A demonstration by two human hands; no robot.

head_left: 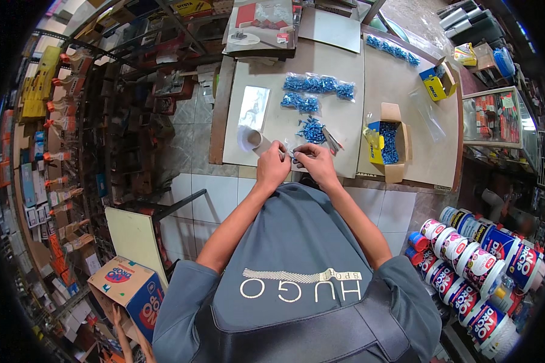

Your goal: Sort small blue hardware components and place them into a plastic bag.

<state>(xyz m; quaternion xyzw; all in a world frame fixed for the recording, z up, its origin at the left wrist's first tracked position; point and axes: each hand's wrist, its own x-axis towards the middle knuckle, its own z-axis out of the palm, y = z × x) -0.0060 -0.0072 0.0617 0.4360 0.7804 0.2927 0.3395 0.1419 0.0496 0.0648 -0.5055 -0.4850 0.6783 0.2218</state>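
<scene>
My left hand (274,164) and my right hand (313,162) meet at the near edge of a wooden counter (345,130), fingers pinched together on a small clear bag (293,155); what is in it is too small to tell. Just beyond the hands lies a loose pile of blue plastic pieces (312,129). Filled clear bags of the same blue pieces (318,85) lie farther back. A roll of tape (250,139) sits to the left of my left hand.
An open cardboard box of blue pieces (389,142) stands right of the hands, a small yellow-blue box (437,83) farther back. Stacked white tubs (475,266) fill the lower right. Shelves of goods line the left; a cardboard box (127,290) sits lower left.
</scene>
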